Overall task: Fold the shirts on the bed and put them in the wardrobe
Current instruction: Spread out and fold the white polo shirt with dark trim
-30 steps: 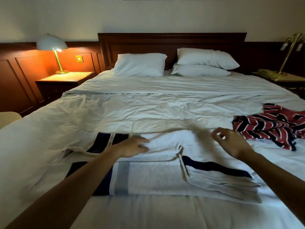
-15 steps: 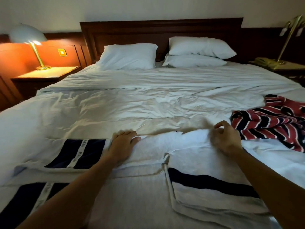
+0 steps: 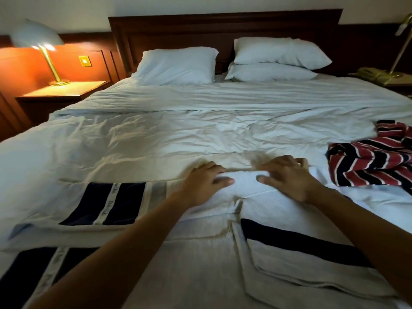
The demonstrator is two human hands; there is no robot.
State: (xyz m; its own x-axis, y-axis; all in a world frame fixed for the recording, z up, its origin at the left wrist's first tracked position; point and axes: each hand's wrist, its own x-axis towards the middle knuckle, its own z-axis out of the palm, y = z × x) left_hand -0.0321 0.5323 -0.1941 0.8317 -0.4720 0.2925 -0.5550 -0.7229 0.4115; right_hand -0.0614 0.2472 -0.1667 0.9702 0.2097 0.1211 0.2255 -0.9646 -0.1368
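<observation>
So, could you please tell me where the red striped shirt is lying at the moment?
In the head view, the red striped shirt lies crumpled on the right side of the bed, just to the right of the right hand and not touching it.

Left forearm (image 3: 116, 248) and right forearm (image 3: 367, 228), both bare, reached forward from the bottom corners. Left hand (image 3: 201, 184) lay palm down, fingers straight, thumb pointing inward. Right hand (image 3: 289, 178) was palm down too, fingertips bent and blurred, grip unclear. Thumbs were near each other but apart.
</observation>
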